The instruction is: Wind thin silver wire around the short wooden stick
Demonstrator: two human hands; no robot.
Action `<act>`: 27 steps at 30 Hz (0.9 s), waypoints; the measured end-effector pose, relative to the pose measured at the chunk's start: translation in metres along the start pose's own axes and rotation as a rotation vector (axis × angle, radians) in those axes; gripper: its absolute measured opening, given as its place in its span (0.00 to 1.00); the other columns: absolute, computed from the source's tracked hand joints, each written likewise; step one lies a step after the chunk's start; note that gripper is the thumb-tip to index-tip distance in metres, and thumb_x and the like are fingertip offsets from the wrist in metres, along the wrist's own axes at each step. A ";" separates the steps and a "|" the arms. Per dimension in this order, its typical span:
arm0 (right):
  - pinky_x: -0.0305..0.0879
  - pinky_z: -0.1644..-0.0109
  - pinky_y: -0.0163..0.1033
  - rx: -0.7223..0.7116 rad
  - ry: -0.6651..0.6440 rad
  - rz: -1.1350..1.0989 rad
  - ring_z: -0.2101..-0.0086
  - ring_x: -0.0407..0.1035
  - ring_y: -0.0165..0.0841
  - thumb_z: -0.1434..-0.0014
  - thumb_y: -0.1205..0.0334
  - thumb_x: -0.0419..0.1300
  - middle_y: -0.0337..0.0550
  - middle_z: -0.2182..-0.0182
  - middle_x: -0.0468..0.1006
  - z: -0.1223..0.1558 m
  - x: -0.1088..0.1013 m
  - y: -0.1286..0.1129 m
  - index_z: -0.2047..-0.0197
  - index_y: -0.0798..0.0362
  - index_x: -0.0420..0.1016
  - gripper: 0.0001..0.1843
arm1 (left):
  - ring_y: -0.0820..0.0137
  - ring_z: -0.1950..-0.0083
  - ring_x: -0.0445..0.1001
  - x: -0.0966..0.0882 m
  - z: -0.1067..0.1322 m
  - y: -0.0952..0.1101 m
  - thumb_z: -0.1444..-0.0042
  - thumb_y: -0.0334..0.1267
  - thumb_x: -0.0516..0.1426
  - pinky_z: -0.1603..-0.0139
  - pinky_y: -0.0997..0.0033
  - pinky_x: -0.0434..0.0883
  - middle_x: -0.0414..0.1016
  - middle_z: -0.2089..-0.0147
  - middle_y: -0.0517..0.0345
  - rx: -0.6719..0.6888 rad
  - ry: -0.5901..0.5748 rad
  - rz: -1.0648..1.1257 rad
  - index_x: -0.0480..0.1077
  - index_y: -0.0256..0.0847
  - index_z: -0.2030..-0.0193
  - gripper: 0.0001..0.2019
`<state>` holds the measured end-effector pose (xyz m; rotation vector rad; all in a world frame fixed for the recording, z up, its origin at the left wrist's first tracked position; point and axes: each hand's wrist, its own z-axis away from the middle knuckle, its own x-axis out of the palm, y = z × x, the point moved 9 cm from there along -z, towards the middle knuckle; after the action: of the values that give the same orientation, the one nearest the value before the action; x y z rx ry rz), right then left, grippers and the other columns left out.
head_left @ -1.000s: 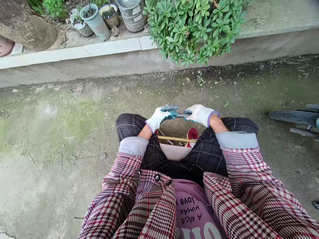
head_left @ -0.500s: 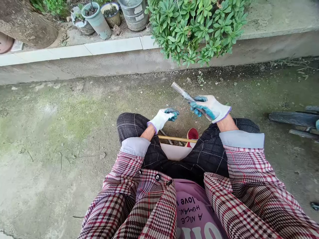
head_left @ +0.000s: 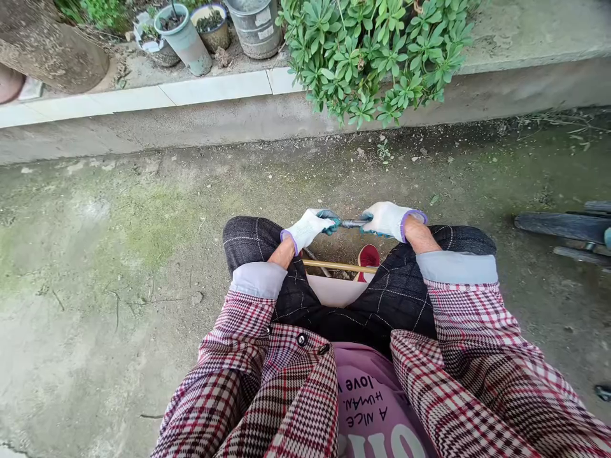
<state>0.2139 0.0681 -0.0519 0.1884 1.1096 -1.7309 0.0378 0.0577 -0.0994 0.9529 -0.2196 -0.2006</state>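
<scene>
A metal rod, with what looks like wire wound round it, lies level between my two gloved hands. My right hand, in a white glove with blue-green coated fingers, is closed round its right part. At the other end, my left hand, in a matching glove, has its fingers closed on the rod's tip. Only a short middle stretch shows; both ends are hidden in the gloves. Below the hands, a yellow stick runs across between my knees, above a red shoe.
Ahead stands a low concrete ledge with white edge tiles. On it are a pale blue pot, a metal bucket and a leafy green bush. A dark wheel is at the right on the concrete ground.
My right hand has lowered the rod from a raised, slanted position to level and brought its free end to my left hand. My left hand has barely moved.
</scene>
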 end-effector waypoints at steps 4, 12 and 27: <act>0.68 0.68 0.37 0.087 0.115 0.024 0.70 0.74 0.36 0.46 0.52 0.73 0.39 0.77 0.79 -0.003 -0.013 0.011 0.59 0.49 0.87 0.14 | 0.73 0.70 0.77 0.009 0.002 -0.003 0.48 0.22 0.64 0.62 0.69 0.76 0.83 0.69 0.54 -0.012 -0.071 0.088 0.80 0.31 0.65 0.05; 0.67 0.78 0.34 0.049 0.240 -0.657 0.78 0.66 0.28 0.47 0.58 0.76 0.42 0.72 0.79 0.014 -0.018 0.003 0.66 0.52 0.78 0.13 | 0.72 0.66 0.80 0.012 -0.001 -0.005 0.50 0.25 0.69 0.51 0.63 0.79 0.86 0.64 0.51 0.053 -0.138 0.157 0.81 0.31 0.63 0.07; 0.66 0.72 0.37 0.013 -0.185 0.071 0.75 0.72 0.34 0.50 0.52 0.75 0.40 0.79 0.78 0.013 0.023 -0.002 0.70 0.50 0.85 0.11 | 0.72 0.66 0.74 -0.006 -0.010 0.005 0.51 0.25 0.63 0.58 0.71 0.71 0.82 0.69 0.58 0.142 -0.013 -0.134 0.81 0.36 0.70 0.05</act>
<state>0.2061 0.0434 -0.0563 0.0730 0.9451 -1.6567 0.0352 0.0695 -0.1011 1.1092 -0.1834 -0.3172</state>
